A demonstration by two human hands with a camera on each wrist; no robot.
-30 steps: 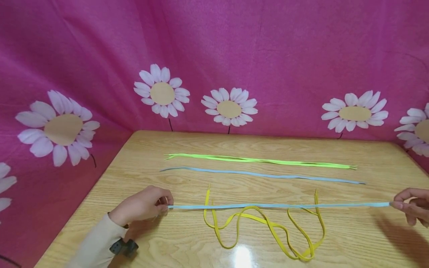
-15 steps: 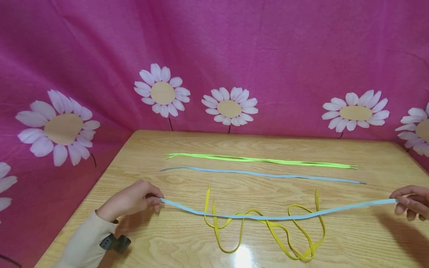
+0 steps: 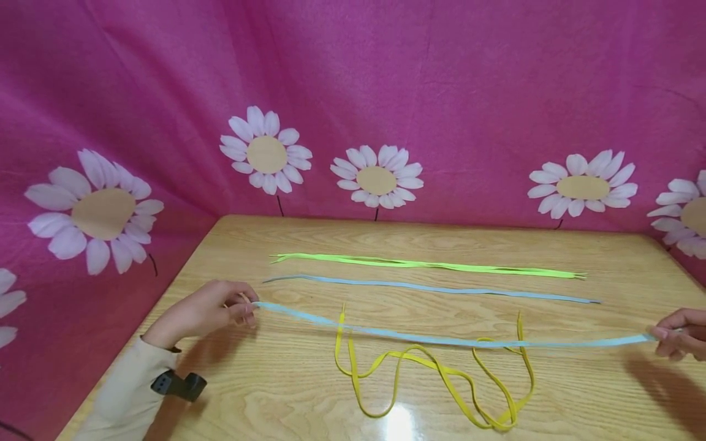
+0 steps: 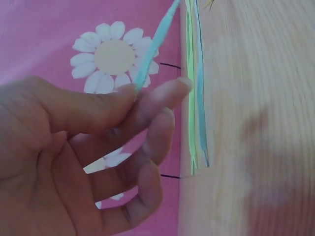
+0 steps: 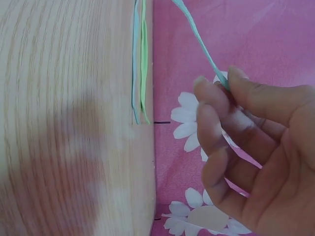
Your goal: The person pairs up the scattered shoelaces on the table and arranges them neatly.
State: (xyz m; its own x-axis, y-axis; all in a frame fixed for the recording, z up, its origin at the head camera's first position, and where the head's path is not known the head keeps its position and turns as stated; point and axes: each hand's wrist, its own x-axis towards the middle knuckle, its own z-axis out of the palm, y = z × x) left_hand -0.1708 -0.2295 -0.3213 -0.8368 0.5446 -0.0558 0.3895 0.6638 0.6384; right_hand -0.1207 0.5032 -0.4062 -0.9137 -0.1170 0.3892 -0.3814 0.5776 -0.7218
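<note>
Left hand (image 3: 204,311) and right hand (image 3: 684,334) each pinch one end of the raised blue lace (image 3: 408,335), its long axis crosswise between the fingers. Flat blue lace (image 3: 386,282) lies beyond, roughly parallel, closer to the left fingertips.

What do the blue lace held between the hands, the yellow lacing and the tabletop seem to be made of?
The held blue lace: probably woven fabric, matte; it's flat and sags softly. The yellow lacing: likely similar matte fabric, lying in loose loops. The tabletop: wood or wood-look laminate; grain lines show, and a bright reflection suggests a glossy finish.
</note>
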